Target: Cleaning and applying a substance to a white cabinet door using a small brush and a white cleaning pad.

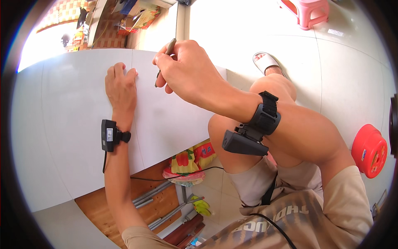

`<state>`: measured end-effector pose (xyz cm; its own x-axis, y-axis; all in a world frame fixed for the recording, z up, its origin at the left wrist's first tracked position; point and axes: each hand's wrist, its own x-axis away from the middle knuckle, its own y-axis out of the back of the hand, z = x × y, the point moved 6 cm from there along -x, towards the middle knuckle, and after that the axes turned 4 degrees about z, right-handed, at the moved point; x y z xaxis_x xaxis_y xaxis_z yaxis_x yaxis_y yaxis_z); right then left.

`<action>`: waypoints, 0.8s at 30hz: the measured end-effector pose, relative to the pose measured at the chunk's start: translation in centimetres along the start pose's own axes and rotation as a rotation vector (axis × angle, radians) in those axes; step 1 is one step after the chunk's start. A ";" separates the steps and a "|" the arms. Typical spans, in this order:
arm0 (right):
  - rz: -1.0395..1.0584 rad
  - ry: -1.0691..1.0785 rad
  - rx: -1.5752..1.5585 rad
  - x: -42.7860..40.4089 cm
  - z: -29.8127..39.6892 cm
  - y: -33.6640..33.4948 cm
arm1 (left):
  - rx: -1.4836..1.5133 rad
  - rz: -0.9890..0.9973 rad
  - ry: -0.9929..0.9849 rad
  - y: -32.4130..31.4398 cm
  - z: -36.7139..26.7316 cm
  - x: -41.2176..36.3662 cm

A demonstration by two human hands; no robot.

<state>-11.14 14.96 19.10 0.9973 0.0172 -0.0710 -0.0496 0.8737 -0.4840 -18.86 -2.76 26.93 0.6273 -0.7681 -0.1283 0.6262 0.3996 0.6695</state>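
Note:
My right hand (178,67) grips a dark olive pen (170,47) between thumb and fingers, above a glossy white tabletop (77,124). The pen stands steeply tilted, and its lower end shows below my fingers. Whether its tip touches the surface I cannot tell. To the left, my left hand (121,87) rests on the same tabletop, fingers bent and thumb held apart from the index finger. Nothing shows in it, though its palm is hidden. Each wrist wears a strapped black device, one on the left (108,135) and one on the right (245,143).
A black cable (186,172) crosses below the table's near edge. Colourful printed bags (183,163) and metal tubes (161,214) lie beneath. My bare knees are beside the edge. A red plastic stool (370,151) stands at right, a pink stool (306,14) farther off.

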 end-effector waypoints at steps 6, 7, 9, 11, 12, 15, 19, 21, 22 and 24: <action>-0.087 0.097 -0.085 -0.3 0.5 0.0 | -0.042 -0.084 -0.045 -1.7 1.0 -3.7; -0.086 0.100 -0.087 -0.2 0.7 0.1 | -0.012 -0.136 -0.046 -1.7 1.1 -4.3; -0.085 0.045 -0.078 0.0 1.0 0.5 | 0.005 -0.198 -0.054 -1.4 1.2 -4.9; -0.067 0.030 -0.070 0.0 1.2 0.8 | 0.011 -0.121 0.026 -2.5 1.0 -5.3; -0.049 0.005 -0.058 -0.1 1.1 0.9 | 0.011 -0.127 0.022 -2.8 0.7 -5.1; -0.081 0.044 -0.102 -0.4 1.3 1.3 | 0.038 -0.079 -0.005 -3.3 -1.2 -3.0; -0.102 0.051 -0.153 -0.6 1.1 1.0 | 0.336 0.160 0.148 -5.9 -3.4 1.7; -0.109 0.027 -0.123 -0.8 0.6 0.9 | 0.274 0.259 -0.005 -5.1 -5.3 4.0; -0.109 0.032 -0.125 -0.8 0.6 0.9 | 0.270 0.257 -0.006 -4.4 -5.2 4.5; -0.086 0.023 -0.128 -0.6 0.6 0.9 | 0.111 0.237 -0.055 -3.3 -5.3 5.1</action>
<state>-11.75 16.02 19.18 0.9968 -0.0674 -0.0436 0.0281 0.8021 -0.5965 -15.31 -5.33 20.17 0.7224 -0.6869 0.0791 0.4087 0.5165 0.7525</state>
